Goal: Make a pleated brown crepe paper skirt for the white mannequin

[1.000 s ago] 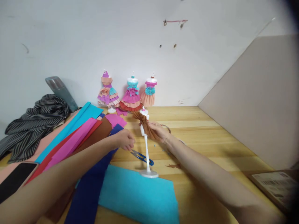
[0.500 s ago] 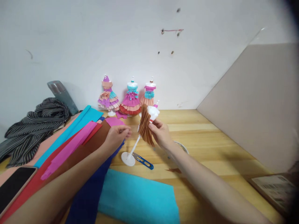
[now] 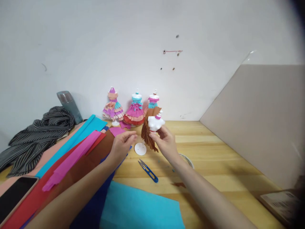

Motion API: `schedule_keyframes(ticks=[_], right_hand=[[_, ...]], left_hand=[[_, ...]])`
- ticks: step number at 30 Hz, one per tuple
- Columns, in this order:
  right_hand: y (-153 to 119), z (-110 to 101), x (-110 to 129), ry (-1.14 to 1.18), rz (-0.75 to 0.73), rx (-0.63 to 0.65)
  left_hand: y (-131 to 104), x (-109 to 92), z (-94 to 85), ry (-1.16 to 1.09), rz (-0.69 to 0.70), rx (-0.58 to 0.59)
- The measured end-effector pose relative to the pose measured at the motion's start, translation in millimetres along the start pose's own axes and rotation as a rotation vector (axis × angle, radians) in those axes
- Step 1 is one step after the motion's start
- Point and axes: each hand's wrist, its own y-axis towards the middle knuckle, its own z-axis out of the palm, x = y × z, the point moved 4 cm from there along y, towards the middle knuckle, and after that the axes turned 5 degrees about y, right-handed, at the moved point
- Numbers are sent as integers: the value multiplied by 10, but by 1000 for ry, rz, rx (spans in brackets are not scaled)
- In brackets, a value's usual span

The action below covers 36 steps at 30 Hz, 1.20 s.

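Note:
A small white dress form [image 3: 155, 123] is in my right hand [image 3: 167, 142], its fingers closed round the waist. Pleated brown crepe paper [image 3: 148, 133] hangs from the side of the form, and a pink band circles its neck. The round white base [image 3: 140, 149] points toward me, so the form is tilted. Just left of the brown paper is my left hand [image 3: 122, 144], thumb and fingertips pinched together, apart from the form. Whatever that pinch may hold is too small to make out. Below the base, blue thread snips [image 3: 148, 170] lie on the table.
Several dress forms in paper dresses [image 3: 134, 111] stand against the wall. Crepe paper sheets [image 3: 71, 159] cover the left, with a phone [image 3: 16, 197] and striped cloth [image 3: 40, 136]. A turquoise sheet [image 3: 143, 206] lies in front. A tape roll [image 3: 188, 160] is partly behind my right arm.
My right hand has turned the dress form, so its base has swung up and away from the snips. The brown paper's upper edge now shows. My left hand stays pinched; the view has tilted up slightly.

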Motion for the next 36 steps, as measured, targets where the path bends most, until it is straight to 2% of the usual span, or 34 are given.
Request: schedule_keyframes(ticks=[3, 8, 12, 16, 19, 21, 23, 26, 28, 30, 33, 36], right_hand=[[-8, 22, -13, -33, -19, 10], [-13, 49, 6, -63, -46, 14], [-26, 58, 10, -66, -67, 12], [-25, 48, -8, -52, -64, 15], [-8, 28, -34, -26, -40, 14], [11, 13, -53, -5, -19, 7], [35, 1, -68, 16, 3, 3], [79, -13, -90, 55, 44, 13], [109, -26, -106, 79, 77, 17], [134, -41, -119, 101, 109, 16], [158, -53, -123, 127, 147, 21], [172, -51, -111, 145, 174, 30]], left_hand=[[61, -21, 59, -3, 66, 66], [98, -118, 279, -55, 259, 230], [89, -144, 406, -62, 284, 229], [79, -162, 427, -110, 257, 217], [132, -151, 344, -201, 231, 193], [219, -108, 243, -284, 153, 172], [331, -70, 95, -338, 72, 103], [475, -101, -154, -367, 53, 48], [528, -137, -303, -358, 27, 59], [538, -158, -406, -277, -11, 121], [499, -136, -457, -172, -50, 208], [442, -99, -340, -116, -53, 265]])
